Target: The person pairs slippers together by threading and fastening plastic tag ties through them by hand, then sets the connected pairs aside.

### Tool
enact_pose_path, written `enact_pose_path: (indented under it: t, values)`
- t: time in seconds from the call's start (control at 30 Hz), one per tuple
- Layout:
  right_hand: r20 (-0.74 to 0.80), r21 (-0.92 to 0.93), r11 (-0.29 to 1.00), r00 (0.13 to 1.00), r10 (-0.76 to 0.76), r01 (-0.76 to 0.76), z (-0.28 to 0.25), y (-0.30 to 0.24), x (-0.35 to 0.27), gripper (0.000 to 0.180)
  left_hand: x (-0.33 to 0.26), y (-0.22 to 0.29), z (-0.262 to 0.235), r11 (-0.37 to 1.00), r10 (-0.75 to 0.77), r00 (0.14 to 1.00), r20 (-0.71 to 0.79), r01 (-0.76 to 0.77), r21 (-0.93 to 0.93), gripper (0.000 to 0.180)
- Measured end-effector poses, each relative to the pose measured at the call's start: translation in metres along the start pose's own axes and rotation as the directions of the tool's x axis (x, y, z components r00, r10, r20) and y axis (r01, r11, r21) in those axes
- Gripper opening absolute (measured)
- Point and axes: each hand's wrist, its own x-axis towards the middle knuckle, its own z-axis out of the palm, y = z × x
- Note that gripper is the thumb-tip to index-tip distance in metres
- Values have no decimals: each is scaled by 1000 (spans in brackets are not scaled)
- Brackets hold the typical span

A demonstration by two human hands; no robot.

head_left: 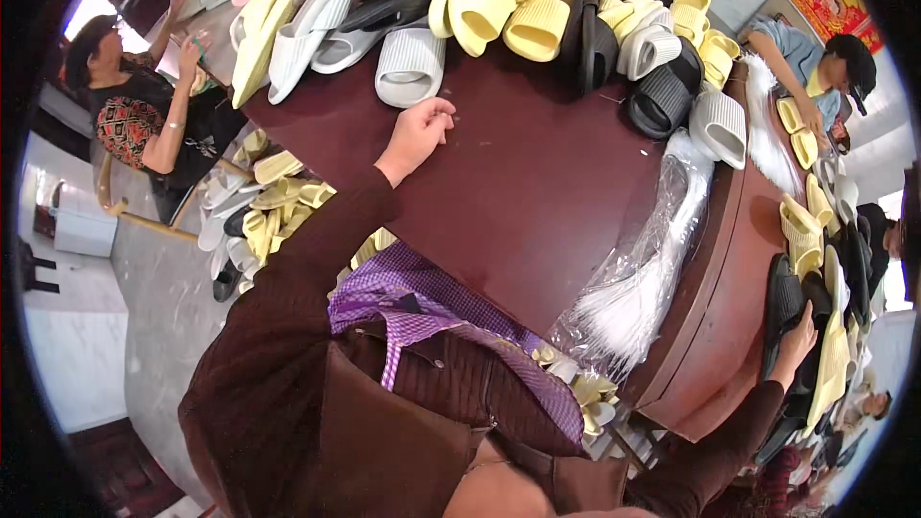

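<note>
A person in a dark brown ribbed sweater and a purple checked apron is leaning over a round, dark red desk [537, 182] heaped with foam slippers. The left hand [420, 129] is resting on the bare desktop, fingers curled loosely into a near fist and clamped on nothing, just below a white ribbed slipper [410, 65] lying at the near edge of the heap. The right hand [795, 343] is reaching well off to the desk's right side, palm down on a black slipper [785, 302] in a row of black and pale yellow slippers stacked there; whether its fingers are gripping the slipper or only pressing on it cannot be told.

Across the far half of the desk, a pile of pale yellow slippers [508, 0] is mixing with white, grey and black ones. A bundle of clear plastic bags [638, 278] is lying along the desk's right edge, between the bare middle and the right hand. More yellow slippers [273, 201] are lying on the floor to the left of the desk.

At the desk's far left, a seated person in a patterned top [129, 105] is holding something up in both hands. At its far right, another person in a dark cap [844, 67] is bending over yellow slippers.
</note>
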Motion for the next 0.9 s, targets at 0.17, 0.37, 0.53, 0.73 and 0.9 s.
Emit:
enact_pose_path:
  t: [0.17, 0.37, 0.53, 0.73, 0.9]
  values:
    - [-122, 148, 989, 992, 45, -27, -40, -24, -23, 56, 2, 4, 1, 978, 198, 963, -185, -180, 108, 14]
    - [-111, 295, 955, 994, 14, 20, -135, -86, -39, 48, 2, 37, -45, 870, 476, 790, -387, -359, 338, 20]
    - [-90, 449, 892, 996, -16, 55, -266, -205, -80, 44, 32, 77, -51, 937, 229, 963, -142, -179, 299, 37]
    - [-108, 836, 508, 971, -215, 205, -308, -347, -97, 34, 99, 39, -32, 984, 50, 987, -155, -23, 175, 71]
    - [-72, 970, 210, 973, -219, 119, -293, -412, -124, 27, 121, 54, 1, 1000, -12, 993, -118, 12, -3, 59]
